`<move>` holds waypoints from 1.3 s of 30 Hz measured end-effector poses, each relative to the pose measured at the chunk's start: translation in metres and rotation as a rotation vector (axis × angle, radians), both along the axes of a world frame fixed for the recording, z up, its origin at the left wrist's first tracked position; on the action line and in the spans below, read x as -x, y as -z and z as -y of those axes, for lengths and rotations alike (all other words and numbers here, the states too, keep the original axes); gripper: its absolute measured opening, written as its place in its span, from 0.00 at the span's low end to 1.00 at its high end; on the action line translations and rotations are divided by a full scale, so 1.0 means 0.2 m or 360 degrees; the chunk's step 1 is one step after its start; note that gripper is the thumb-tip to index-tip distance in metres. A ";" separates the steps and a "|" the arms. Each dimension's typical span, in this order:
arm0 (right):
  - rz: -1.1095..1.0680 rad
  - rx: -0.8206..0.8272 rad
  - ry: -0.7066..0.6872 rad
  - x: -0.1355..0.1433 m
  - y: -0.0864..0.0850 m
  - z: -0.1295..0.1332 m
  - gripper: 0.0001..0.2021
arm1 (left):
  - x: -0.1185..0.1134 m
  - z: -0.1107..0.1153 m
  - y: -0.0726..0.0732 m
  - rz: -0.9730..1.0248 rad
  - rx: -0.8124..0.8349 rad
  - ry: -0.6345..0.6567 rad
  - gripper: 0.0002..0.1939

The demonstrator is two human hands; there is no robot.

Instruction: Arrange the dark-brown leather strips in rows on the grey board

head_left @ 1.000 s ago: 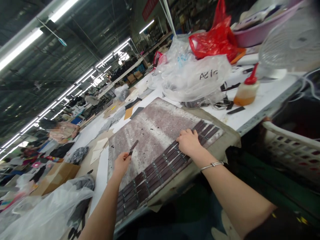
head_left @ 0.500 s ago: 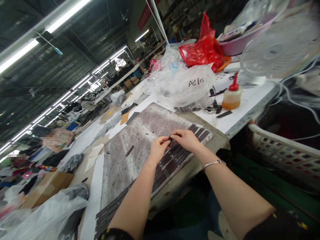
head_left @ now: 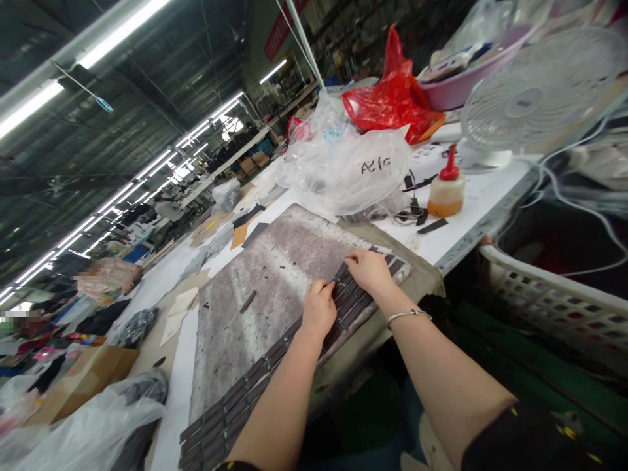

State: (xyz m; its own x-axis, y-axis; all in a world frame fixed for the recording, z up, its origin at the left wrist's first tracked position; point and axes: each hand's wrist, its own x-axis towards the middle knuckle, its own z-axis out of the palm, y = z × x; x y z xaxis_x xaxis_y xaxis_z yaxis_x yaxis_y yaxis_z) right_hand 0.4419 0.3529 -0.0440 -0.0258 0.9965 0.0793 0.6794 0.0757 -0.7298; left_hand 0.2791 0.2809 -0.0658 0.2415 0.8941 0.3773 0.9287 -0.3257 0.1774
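Note:
Rows of dark brown strips (head_left: 245, 386), crossed by thin lines, lie along the near side of a worn, mottled board (head_left: 265, 281). My left hand (head_left: 320, 309) is closed at the upper edge of these rows, fingertips pinched at one end of a dark strip (head_left: 342, 269). Farther right, my right hand (head_left: 367, 269) pinches near the other end of that strip, thumb and forefinger together. The fingers partly hide the strip, which lies low against the rows. One loose dark strip (head_left: 248, 301) and several small scraps rest on the board.
Beyond the board sit a clear plastic bag (head_left: 363, 157), a red bag (head_left: 392, 98), a glue bottle with a red nozzle (head_left: 446, 190) and a white fan (head_left: 524, 98). A white plastic basket (head_left: 549, 288) stands at right. A cardboard box (head_left: 88, 379) is at left.
My hands have moved apart and down onto the rows: the right one a little rightward, the left one lower. The dark piece held between the fingertips is now down at the rows' upper edge.

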 end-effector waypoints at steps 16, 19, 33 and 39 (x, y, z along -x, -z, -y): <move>0.0140 0.0045 0.0010 0.03 0.00 0.00 0.13 | -0.04 0.02 -0.01 -0.0140 0.0025 -0.0107 0.22; 0.0218 0.0048 -0.0031 0.03 0.00 0.01 0.14 | -0.05 0.02 -0.02 -0.0229 0.0080 -0.0139 0.24; 0.0724 -0.0292 -0.0363 0.03 -0.05 0.15 0.16 | -0.07 0.02 -0.02 -0.0258 0.0130 -0.0226 0.22; 0.0890 -0.0396 -0.0372 0.07 -0.01 0.20 0.16 | -0.08 0.04 -0.02 -0.0272 0.0164 -0.0243 0.21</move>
State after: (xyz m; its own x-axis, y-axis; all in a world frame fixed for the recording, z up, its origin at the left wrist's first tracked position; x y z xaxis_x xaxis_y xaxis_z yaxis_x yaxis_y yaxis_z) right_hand 0.4287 0.3137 -0.0414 -0.3436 0.9133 0.2188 0.8966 0.3883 -0.2128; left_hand 0.2945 0.2739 -0.0609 0.1531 0.9567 0.2476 0.9851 -0.1676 0.0382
